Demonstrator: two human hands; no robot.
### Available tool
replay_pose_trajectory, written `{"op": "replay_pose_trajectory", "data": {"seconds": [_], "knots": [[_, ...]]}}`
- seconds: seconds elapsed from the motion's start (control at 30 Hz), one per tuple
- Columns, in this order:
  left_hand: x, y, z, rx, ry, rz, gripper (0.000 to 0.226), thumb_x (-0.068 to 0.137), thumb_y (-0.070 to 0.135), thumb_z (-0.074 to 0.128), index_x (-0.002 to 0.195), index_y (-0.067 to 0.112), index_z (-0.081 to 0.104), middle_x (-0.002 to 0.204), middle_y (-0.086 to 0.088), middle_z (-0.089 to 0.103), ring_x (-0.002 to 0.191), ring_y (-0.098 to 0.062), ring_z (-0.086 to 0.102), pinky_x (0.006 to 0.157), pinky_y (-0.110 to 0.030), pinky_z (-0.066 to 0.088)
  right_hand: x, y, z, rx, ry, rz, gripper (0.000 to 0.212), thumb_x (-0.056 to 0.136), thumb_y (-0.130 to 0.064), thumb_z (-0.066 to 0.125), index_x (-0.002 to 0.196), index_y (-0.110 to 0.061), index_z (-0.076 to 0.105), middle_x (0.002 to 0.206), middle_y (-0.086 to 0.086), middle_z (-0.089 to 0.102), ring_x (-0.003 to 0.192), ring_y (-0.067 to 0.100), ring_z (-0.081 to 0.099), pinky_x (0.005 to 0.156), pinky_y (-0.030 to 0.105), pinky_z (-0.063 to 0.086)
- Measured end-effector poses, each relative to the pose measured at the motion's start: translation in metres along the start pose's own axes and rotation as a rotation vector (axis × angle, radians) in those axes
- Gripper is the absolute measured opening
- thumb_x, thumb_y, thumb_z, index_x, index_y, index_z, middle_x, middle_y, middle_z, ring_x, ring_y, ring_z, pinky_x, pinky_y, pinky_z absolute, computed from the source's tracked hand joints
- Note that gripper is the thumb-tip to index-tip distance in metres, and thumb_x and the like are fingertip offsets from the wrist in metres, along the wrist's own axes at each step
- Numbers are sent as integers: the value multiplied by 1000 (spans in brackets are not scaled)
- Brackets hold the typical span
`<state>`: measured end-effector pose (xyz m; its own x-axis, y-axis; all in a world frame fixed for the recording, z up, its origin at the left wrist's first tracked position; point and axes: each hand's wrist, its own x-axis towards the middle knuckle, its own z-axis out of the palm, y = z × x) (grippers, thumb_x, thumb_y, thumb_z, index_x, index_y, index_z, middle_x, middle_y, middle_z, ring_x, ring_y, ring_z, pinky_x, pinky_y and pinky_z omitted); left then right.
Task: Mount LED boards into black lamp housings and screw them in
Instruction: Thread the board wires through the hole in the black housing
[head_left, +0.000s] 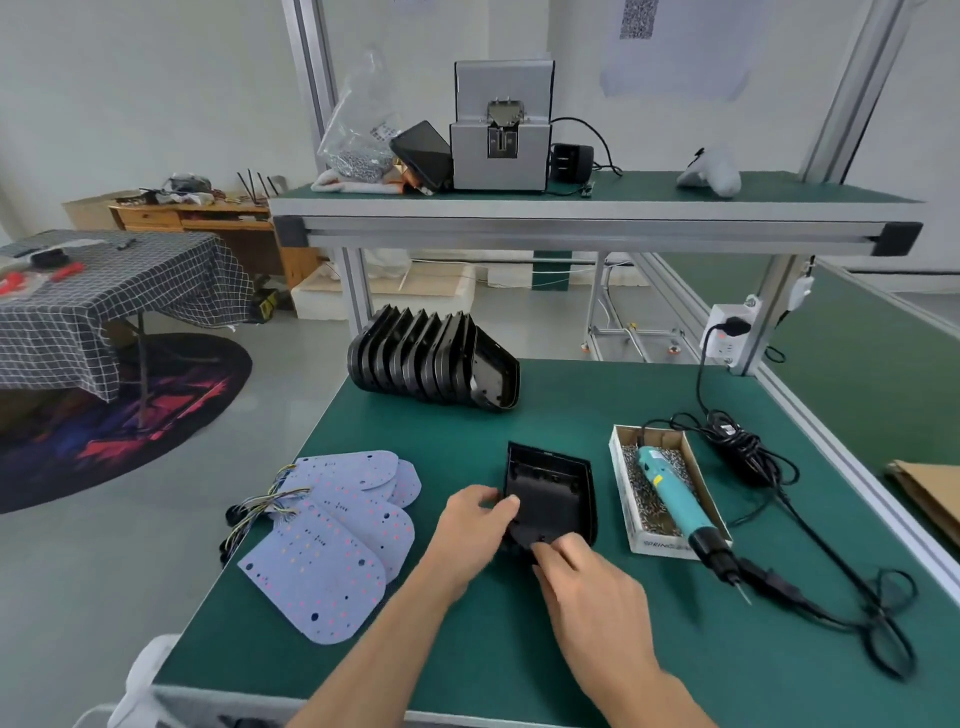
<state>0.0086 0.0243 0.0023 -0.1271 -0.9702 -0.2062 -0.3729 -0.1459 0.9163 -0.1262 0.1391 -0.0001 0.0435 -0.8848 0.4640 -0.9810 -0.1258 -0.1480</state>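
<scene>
One black lamp housing (553, 493) lies open side up on the green mat, near the middle. My left hand (475, 525) grips its left edge, thumb over the rim. My right hand (587, 577) holds its near edge with curled fingers. A fanned pile of white LED boards (337, 540) with coloured wire bundles lies to the left of the housing. A row of nested black housings (431, 358) stands at the far side of the mat. A teal electric screwdriver (680, 504) rests across a cardboard box of screws (636, 478) on the right.
The screwdriver's black cable (748, 447) coils at the right and runs up to a wall socket (727, 332). A second cable loops near the right front edge. An overhead shelf (571, 208) carries a screw feeder machine. Brown cardboard (930, 493) lies on the neighbouring bench.
</scene>
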Motion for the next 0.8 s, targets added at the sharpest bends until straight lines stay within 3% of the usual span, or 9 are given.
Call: {"op": "replay_pose_trajectory", "data": {"seconds": [0.1, 0.2, 0.27, 0.33, 0.47, 0.53, 0.6, 0.67, 0.8], "knots": [[-18, -14, -3, 45, -47, -11, 20, 96, 33, 63, 99, 14, 69, 73, -11, 73, 47, -16, 59, 44, -20, 39, -20, 1, 1, -28, 16, -57, 43, 55, -12, 100, 91, -20, 78, 77, -1, 61, 53, 22, 59, 37, 31, 40], [-40, -14, -9, 161, -43, 41, 29, 97, 41, 62, 98, 13, 67, 65, -7, 68, 50, -16, 58, 53, -28, 47, -33, 2, 6, -4, 63, -94, 35, 61, -12, 95, 91, -19, 80, 78, -1, 63, 54, 22, 60, 37, 29, 42], [-55, -10, -18, 271, 83, 89, 34, 96, 51, 62, 100, 18, 69, 69, 3, 68, 67, -13, 63, 66, -31, 50, -36, 1, 7, -16, 124, -135, 12, 79, -19, 77, 90, -20, 80, 80, -2, 64, 54, 22, 61, 38, 28, 42], [-68, -8, -37, 355, 263, 132, 30, 96, 53, 61, 104, 25, 68, 73, 12, 67, 78, -8, 64, 71, -29, 48, -37, 1, 8, -2, 201, -124, 26, 88, -30, 57, 89, -20, 81, 82, -3, 67, 49, 22, 59, 38, 26, 41], [-87, -22, -108, 522, 689, -4, 25, 97, 49, 55, 110, 29, 64, 97, 13, 66, 80, -17, 59, 77, -33, 33, -35, -5, 5, 57, 303, -22, 33, 91, -37, 54, 95, -20, 82, 93, -3, 72, 43, 24, 51, 44, 25, 41], [-86, -38, -149, 614, 802, -127, 30, 96, 46, 56, 114, 23, 62, 110, 1, 64, 83, -25, 54, 83, -37, 27, -27, -14, 2, 116, 352, 7, 33, 92, -39, 56, 99, -20, 82, 96, -4, 72, 50, 23, 54, 52, 30, 46], [-78, -50, -178, 583, 734, -270, 36, 97, 45, 57, 109, 11, 61, 109, -10, 62, 90, -34, 56, 87, -40, 37, -17, -25, -1, 173, 373, -17, 32, 92, -39, 59, 101, -20, 82, 96, -6, 70, 58, 17, 58, 76, 43, 54], [-66, -60, -192, 477, 594, -316, 35, 97, 40, 59, 92, 6, 57, 93, -11, 60, 84, -35, 53, 77, -38, 44, -7, -35, -2, 208, 371, -78, 30, 91, -39, 61, 102, -19, 81, 96, -7, 69, 56, 11, 60, 109, 61, 41], [-51, -77, -198, 333, 473, -197, 36, 93, 23, 63, 68, 16, 38, 65, -3, 35, 64, -22, 28, 57, -33, 22, 6, -54, 1, 263, 311, -104, 32, 94, -40, 59, 102, -18, 81, 95, -8, 67, 50, 10, 54, 118, 66, 30]]}}
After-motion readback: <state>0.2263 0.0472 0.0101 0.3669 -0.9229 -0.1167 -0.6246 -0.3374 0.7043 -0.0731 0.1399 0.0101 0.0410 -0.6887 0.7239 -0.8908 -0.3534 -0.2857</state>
